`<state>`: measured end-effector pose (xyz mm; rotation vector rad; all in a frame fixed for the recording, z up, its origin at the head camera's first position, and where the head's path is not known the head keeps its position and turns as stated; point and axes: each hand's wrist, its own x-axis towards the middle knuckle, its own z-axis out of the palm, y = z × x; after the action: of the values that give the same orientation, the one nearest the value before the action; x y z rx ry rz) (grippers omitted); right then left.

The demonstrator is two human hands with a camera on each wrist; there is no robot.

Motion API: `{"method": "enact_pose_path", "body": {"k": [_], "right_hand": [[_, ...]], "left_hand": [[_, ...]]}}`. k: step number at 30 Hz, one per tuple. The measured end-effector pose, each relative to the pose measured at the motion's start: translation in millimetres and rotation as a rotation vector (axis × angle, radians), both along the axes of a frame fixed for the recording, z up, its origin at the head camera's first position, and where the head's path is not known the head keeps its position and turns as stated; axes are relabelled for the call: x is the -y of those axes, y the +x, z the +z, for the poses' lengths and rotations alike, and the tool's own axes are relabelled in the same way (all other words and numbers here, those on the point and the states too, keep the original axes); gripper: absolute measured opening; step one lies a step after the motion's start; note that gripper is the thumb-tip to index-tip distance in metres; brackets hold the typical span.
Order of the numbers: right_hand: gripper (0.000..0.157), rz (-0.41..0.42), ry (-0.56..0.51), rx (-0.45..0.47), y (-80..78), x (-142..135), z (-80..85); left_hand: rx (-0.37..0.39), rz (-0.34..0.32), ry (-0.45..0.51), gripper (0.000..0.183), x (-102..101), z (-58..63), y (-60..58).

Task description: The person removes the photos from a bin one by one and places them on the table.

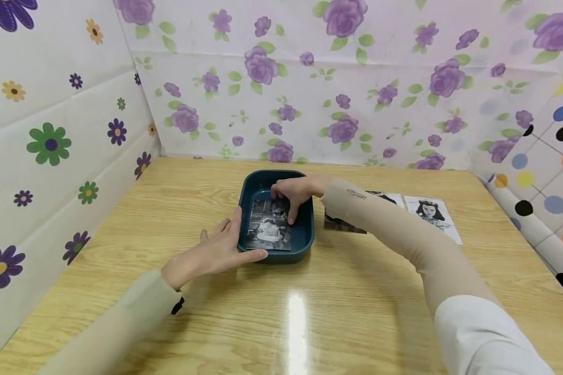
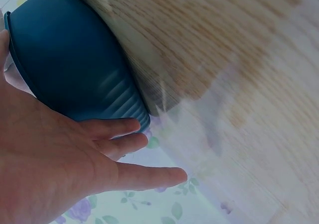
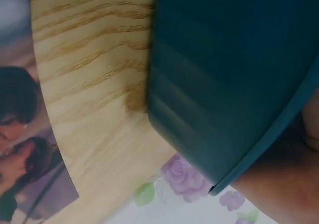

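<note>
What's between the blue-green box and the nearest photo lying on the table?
Just a strip of wooden table separates the box from that photo, as the right wrist view shows.

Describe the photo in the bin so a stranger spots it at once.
On the wooden table, find the dark teal bin. The black-and-white photo lies inside it, by the right hand. Unlike it, the other visible photos lie on the table.
</note>
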<state>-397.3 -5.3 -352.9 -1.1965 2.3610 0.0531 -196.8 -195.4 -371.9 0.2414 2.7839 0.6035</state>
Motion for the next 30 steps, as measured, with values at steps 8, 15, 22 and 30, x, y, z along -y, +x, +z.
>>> {"method": "enact_pose_path", "body": {"k": [8,15,22,30], "right_hand": [[0.083,0.005,0.031,-0.028,-0.2,2.3,-3.8],[0.076,0.008,-0.008,-0.043,0.5,3.6,-9.5],[0.080,-0.015,-0.003,-0.078,5.2,3.3,-8.1],[0.081,-0.056,-0.083,-0.072,14.2,-2.0,-5.2]], "left_hand": [[0.010,0.008,0.001,0.125,-0.5,-0.9,-1.1],[0.009,0.008,0.009,0.124,0.0,-0.5,-1.0],[0.009,0.003,0.009,0.124,-1.1,1.9,-1.0],[0.000,0.007,-0.008,0.125,-1.4,0.9,-0.3]]}}
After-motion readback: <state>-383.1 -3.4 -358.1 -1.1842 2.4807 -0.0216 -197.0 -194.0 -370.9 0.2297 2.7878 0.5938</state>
